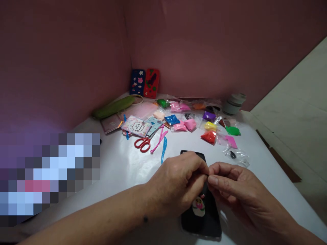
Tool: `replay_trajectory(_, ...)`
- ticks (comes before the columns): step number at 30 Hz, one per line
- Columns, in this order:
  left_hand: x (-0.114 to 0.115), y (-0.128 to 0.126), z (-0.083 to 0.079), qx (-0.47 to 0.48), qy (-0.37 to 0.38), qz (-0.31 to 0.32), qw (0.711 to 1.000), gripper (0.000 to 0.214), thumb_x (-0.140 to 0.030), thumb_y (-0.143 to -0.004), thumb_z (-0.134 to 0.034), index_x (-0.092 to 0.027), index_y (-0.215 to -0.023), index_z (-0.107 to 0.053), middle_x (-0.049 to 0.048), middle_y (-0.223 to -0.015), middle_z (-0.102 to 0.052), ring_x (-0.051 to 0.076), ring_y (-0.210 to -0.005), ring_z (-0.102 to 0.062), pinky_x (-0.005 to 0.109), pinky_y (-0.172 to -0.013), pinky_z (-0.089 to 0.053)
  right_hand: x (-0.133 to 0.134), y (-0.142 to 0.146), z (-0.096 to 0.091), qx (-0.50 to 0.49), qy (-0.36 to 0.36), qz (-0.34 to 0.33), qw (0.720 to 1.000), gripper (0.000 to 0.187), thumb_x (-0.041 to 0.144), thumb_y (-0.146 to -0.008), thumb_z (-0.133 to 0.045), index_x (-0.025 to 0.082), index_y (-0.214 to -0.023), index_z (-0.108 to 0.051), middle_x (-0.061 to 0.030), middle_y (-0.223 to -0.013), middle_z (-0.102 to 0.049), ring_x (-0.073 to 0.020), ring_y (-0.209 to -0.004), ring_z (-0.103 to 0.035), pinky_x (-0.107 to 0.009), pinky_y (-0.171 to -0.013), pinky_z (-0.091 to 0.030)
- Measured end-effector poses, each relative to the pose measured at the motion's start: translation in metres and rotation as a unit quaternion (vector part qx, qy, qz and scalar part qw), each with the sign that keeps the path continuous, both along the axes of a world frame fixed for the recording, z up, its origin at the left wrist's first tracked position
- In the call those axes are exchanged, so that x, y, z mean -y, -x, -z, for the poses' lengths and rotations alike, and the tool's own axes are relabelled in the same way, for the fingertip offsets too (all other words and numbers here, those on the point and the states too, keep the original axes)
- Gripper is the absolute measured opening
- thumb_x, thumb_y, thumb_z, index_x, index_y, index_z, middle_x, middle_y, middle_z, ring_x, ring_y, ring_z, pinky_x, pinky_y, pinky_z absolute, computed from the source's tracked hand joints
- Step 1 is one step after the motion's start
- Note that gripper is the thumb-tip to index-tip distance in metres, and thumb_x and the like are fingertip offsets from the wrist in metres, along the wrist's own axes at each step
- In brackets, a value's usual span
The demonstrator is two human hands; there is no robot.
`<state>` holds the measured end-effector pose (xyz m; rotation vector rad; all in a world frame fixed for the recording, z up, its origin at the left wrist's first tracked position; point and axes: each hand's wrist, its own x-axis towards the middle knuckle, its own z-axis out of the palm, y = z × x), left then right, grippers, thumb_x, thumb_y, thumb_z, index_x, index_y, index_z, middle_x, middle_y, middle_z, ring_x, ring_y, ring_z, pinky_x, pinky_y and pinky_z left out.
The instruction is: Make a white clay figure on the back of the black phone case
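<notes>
My left hand [178, 182] and my right hand [235, 190] meet fingertip to fingertip just above a black phone case [204, 221] that lies flat on the white table [122, 170]. Both hands are closed in a pinch around something tiny that I cannot make out. The case bears a small pink, white and green clay figure [198, 206] near its middle. My hands cover the case's upper half.
Several small bags of coloured clay [194, 119] lie spread behind the case. Red scissors [143, 143], pink and blue clay tools [161, 143] and a sticker pack [136, 126] lie to the left. Two decorated cases [144, 82] lean on the pink wall. A grey jar [233, 103] stands far right.
</notes>
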<state>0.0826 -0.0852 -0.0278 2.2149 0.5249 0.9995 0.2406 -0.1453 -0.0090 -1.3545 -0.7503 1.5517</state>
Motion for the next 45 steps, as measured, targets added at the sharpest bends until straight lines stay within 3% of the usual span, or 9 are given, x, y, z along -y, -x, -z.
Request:
replay_trajectory(9,0.0019,0.0016,-0.0055,-0.022,0.074,0.007,0.997,0.014,-0.005,-0.076,-0.052,-0.011,-0.086,-0.06,0.0016,-0.076,-0.06,0.007,-0.06,-0.052,0.017,-0.054,-0.042,-0.0006,-0.0037,0.0004,0.01,0.009,0.002,1.0,0.02,0.032,-0.066,-0.08,0.018,-0.064,-0.066,0.0032,-0.055,-0.053,-0.0073,-0.051,-0.037,-0.021,-0.047,-0.026)
replay_trajectory(15,0.0012,0.001,-0.0057,-0.018,0.026,0.0,1.0,0.013,-0.006,-0.078,-0.051,-0.011,-0.084,-0.062,0.0019,-0.072,-0.061,0.008,-0.061,-0.054,0.018,-0.055,-0.042,0.0002,-0.0025,-0.0009,-0.01,0.013,0.003,1.0,0.022,0.032,-0.064,-0.082,0.017,-0.064,-0.066,0.0027,-0.056,-0.054,-0.0083,-0.054,-0.043,-0.02,-0.051,-0.032)
replay_trajectory(24,0.0006,0.0006,-0.004,-0.02,0.003,-0.018,1.0,0.01,-0.009,-0.081,-0.052,-0.011,-0.081,-0.062,0.0018,-0.07,-0.063,0.008,-0.06,-0.055,0.017,-0.055,-0.042,-0.0001,-0.0042,0.0004,-0.011,0.0,-0.024,1.0,0.021,0.034,-0.072,-0.077,0.017,-0.066,-0.067,0.0007,-0.06,-0.059,-0.0084,-0.055,-0.044,-0.021,-0.052,-0.032)
replay_trajectory(45,0.0001,0.0015,-0.0042,-0.026,0.013,-0.016,0.999,0.009,-0.008,-0.078,-0.055,-0.013,-0.082,-0.062,0.001,-0.072,-0.064,0.008,-0.062,-0.056,0.017,-0.054,-0.043,0.0004,-0.0027,0.0023,0.001,-0.002,0.006,1.0,0.022,0.032,-0.061,-0.083,0.018,-0.065,-0.066,0.0026,-0.056,-0.054,-0.0084,-0.052,-0.042,-0.02,-0.049,-0.032)
